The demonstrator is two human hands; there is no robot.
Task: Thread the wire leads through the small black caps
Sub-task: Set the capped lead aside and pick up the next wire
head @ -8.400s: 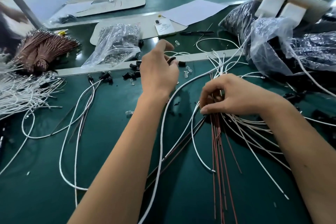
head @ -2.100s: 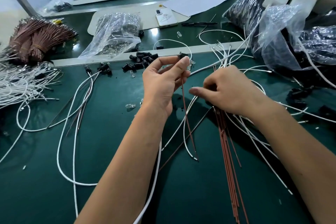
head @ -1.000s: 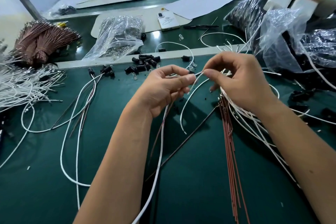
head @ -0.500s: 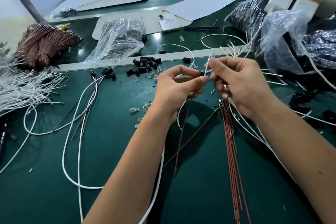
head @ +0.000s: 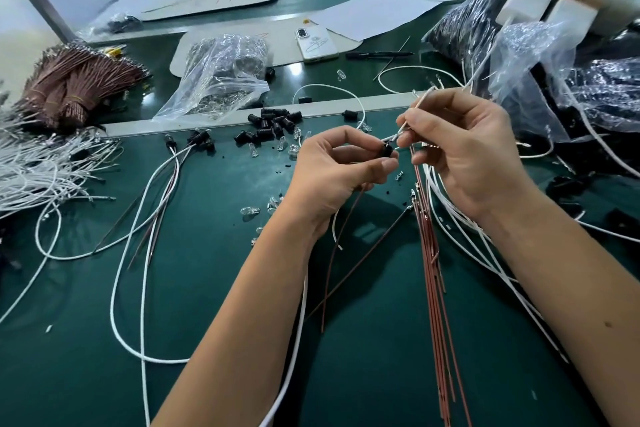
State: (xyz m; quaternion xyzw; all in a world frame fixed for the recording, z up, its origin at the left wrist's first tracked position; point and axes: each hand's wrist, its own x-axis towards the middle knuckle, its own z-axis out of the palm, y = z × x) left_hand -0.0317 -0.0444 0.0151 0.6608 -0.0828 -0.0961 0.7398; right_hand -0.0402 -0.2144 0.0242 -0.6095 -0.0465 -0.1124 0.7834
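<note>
The step in hand looks like feeding a lead into a cap. The left hand (head: 334, 170) pinches a small black cap (head: 387, 150) at its fingertips; just right of it, the right hand (head: 464, 152) pinches a white wire lead (head: 412, 114), tip at the cap's mouth. Next comes a steady, aligned push. Up-left of the grip, a clear bag (head: 221, 80) holds small parts; up-right, plastic bags (head: 540, 55) hold dark parts.

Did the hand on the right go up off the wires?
Yes. The right hand rose from the red wires on the mat toward the grey rail.
</note>
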